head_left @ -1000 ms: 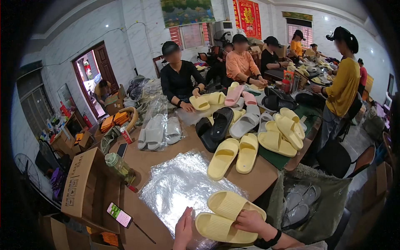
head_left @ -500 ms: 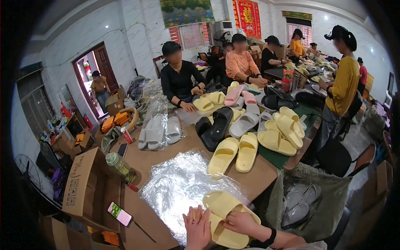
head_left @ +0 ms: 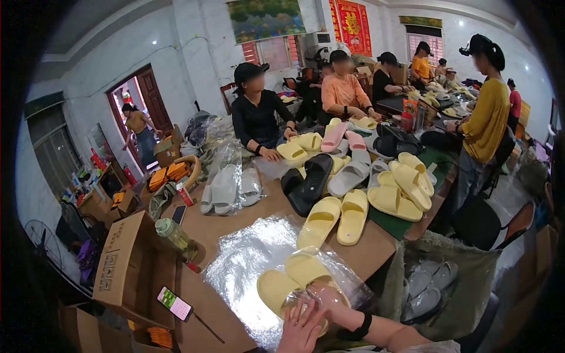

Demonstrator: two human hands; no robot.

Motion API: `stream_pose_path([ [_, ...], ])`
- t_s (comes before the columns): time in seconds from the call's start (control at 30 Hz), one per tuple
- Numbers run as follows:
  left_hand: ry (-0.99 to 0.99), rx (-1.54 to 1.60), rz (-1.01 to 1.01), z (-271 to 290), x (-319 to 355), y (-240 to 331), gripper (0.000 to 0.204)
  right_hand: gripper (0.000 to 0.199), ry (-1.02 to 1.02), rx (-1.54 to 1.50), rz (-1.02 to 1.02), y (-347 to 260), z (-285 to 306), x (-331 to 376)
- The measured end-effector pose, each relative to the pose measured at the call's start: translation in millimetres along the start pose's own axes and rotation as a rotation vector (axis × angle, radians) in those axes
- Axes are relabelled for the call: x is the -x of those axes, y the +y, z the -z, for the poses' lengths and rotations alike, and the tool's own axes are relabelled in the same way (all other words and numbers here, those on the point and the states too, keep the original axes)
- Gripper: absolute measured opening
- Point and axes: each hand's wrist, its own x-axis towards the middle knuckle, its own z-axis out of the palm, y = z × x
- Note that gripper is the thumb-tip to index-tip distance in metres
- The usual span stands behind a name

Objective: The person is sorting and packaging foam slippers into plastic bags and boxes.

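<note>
A pair of ribbed yellow slippers, one slipper (head_left: 275,289) at the left and its mate (head_left: 307,268) beside it, lies at the near edge of the table. My right hand (head_left: 331,299) grips the pair near the straps, its fingers partly hidden and glossy film around it. Close beside the slippers' near ends, my left hand (head_left: 303,329) has its fingers bent at the edge of a clear plastic bag (head_left: 292,300); the thumb is hidden. Beneath and beyond the slippers spreads a stack of shiny clear plastic bags (head_left: 247,253).
More yellow slippers (head_left: 353,216), black slippers (head_left: 315,183) and bagged grey slippers (head_left: 223,189) cover the far table. At the left are an open carton (head_left: 130,265), a bottle (head_left: 176,238) and a phone (head_left: 175,303). A lined bin (head_left: 465,294) stands right. Several people sit or stand beyond.
The yellow slippers have moved left and away from me with my right hand. My left hand has shifted right and nearer, off the slipper's top. The person by the door now stands more upright.
</note>
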Motion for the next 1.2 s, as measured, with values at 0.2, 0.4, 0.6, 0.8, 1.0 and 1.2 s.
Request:
stream_pose_path([
  [0.2,-0.101,0.147,0.005,12.4,5.7,10.0,0.048,0.036,-0.016,0.023,-0.258,-19.5,-1.8,-52.8],
  [0.4,-0.127,0.182,0.004,16.5,6.4,-2.8,0.057,0.035,-0.002,0.010,-0.202,-8.6,-20.6,-55.0],
  [0.6,0.042,0.239,0.031,25.5,13.1,-33.3,0.062,0.047,0.103,-0.155,0.040,-22.1,16.3,-11.2],
  [0.8,0.174,-0.059,0.326,2.3,17.8,-106.7,0.067,0.042,-0.835,-0.801,-0.136,-6.8,93.0,54.6],
  [1.0,0.234,-0.134,0.349,-26.4,25.6,-138.6,0.078,0.026,-0.543,-1.284,-0.119,-10.4,172.4,47.7],
  [1.2,0.269,-0.187,0.318,-35.1,25.8,-144.0,0.079,0.031,0.022,-0.547,-0.318,-34.2,113.8,-18.4],
])
